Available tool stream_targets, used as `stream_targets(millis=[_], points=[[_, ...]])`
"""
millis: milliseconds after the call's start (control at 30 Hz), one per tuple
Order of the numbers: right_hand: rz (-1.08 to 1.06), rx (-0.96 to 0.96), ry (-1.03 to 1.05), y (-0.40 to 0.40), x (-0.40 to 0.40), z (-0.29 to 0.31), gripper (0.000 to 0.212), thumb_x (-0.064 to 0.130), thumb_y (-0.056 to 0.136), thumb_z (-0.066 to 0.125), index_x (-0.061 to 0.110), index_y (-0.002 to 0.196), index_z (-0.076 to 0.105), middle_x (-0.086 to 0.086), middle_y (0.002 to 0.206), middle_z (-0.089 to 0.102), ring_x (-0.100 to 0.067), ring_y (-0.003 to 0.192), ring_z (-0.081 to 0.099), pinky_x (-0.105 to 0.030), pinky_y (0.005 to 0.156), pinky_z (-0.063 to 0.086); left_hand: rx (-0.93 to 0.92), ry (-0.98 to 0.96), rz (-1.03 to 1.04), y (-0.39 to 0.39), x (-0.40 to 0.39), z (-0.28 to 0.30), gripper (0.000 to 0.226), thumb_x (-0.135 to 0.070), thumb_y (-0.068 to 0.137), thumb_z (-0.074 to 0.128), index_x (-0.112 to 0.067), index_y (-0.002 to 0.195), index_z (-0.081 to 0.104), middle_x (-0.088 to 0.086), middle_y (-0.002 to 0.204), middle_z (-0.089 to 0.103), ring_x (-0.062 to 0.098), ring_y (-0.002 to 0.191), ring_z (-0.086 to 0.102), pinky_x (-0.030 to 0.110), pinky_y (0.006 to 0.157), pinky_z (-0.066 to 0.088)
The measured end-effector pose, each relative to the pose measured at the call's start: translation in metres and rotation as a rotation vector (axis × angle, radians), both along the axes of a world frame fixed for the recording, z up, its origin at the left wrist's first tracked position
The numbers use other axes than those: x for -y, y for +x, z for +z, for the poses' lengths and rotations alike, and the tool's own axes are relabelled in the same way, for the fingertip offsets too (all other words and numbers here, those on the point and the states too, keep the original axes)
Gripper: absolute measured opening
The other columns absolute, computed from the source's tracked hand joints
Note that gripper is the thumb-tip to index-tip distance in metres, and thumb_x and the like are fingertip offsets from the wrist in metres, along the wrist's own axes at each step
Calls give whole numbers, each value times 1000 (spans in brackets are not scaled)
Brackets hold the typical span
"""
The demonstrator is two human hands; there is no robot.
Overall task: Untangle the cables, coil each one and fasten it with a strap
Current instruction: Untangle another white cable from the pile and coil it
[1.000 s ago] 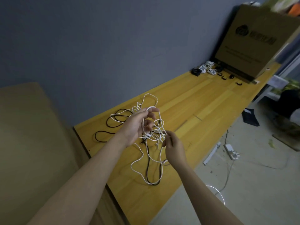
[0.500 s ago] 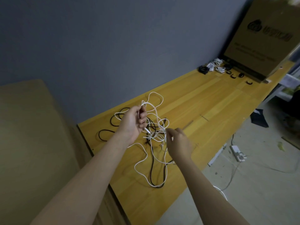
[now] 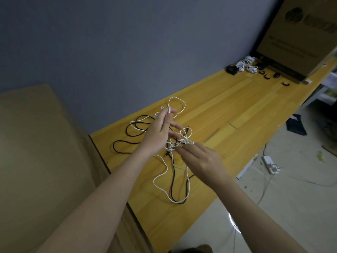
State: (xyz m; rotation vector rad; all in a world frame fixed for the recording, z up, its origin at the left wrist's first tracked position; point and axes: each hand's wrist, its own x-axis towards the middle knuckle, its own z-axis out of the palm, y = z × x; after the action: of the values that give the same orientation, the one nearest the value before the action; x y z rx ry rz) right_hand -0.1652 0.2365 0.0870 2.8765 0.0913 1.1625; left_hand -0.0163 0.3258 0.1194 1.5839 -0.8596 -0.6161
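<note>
A white cable (image 3: 160, 177) and a black cable (image 3: 121, 142) lie tangled on the near end of the yellow wooden table (image 3: 228, 114). My left hand (image 3: 160, 132) pinches the white cable's plug end between thumb and forefinger, its other fingers spread. Just right of it, my right hand (image 3: 200, 160) pinches the knot of white loops above the table. White and black loops hang down from the knot onto the tabletop. Several black straps (image 3: 265, 77) lie at the far end.
Coiled white cables (image 3: 245, 65) and a black bundle (image 3: 232, 69) sit at the table's far end, in front of a big cardboard box (image 3: 295, 39). A brown cardboard sheet (image 3: 36, 152) stands left of the table. A power strip (image 3: 269, 164) lies on the floor to the right.
My left hand has risen and opened its lower fingers, now pinching the plug end. My right hand has moved up to the knot.
</note>
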Motion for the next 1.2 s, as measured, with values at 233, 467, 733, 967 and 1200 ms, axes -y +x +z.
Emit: stream_targets(millis=[233,467,733,967,1200], points=[[-355,-83,337,6,0,35,38,45,77,75,10,68,62,1,58,57,-21,46,53,-24,37,33,35,-4,-72,-3,1,0,32,-64,90,29,-51,113,46,-4,65,64,9,47,51,21,47,42],[-293,-403,1007,3,13,1,37,48,89,59,24,62,53,10,47,46,-7,44,38,-29,48,29,320,156,33,7,-3,-3,48,-70,87,17,-51,127,36,-12,58,53,7,56,53,39,62,49],[-606,-371,937,-5,53,9,33,36,97,50,23,73,69,-8,82,62,-32,78,59,-34,64,41,445,353,113,14,-9,-7,54,-60,96,13,-35,137,37,-10,67,61,6,68,61,33,64,47],[-344,292,800,31,53,99,23,27,91,63,20,111,70,12,115,61,6,107,53,-7,87,39,20,219,-80,1,-1,5,67,-64,90,15,-14,94,59,-8,41,46,2,40,45,13,47,37],[-637,-65,986,57,88,67,35,47,97,48,26,118,67,1,105,69,-22,116,48,-29,83,37,-370,21,-360,0,-10,11,41,-46,91,38,-12,71,45,-7,48,29,8,44,22,18,43,21]])
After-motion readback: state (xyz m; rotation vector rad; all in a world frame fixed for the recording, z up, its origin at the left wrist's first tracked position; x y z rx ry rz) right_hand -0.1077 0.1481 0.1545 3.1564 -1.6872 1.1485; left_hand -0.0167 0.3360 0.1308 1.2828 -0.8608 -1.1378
